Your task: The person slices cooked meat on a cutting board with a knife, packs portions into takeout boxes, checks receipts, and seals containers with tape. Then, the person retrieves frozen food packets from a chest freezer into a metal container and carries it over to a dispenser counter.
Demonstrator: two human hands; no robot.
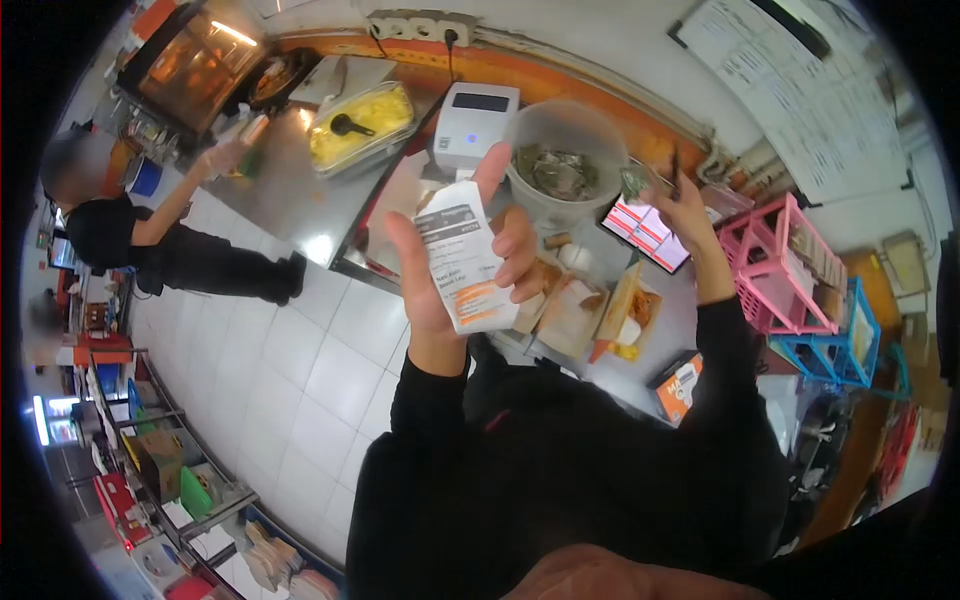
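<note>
The metal counter (680,322) is bearing the work: on its far side a clear tub (597,127) is holding dark green contents, a white printer (475,125) is standing just left of it, and a lit tablet (650,235) is lying to its near right. Open food boxes (570,325) are sitting closer in. Handling things well here likely means lifting over the tub's rim without brushing the tablet, and angling the paper slip (460,265) so that no finger is covering its printed lines.

The left hand (428,305) is cupping the slip, half curled, with thumb and lower fingers bracketing its edges and one finger pointing up past its top; the slip is standing left of the tub and nearer. The right hand (690,220), above the tablet, is narrowly pinching what looks like a greenish packet (637,183); blur is hiding its exact contents.
</note>
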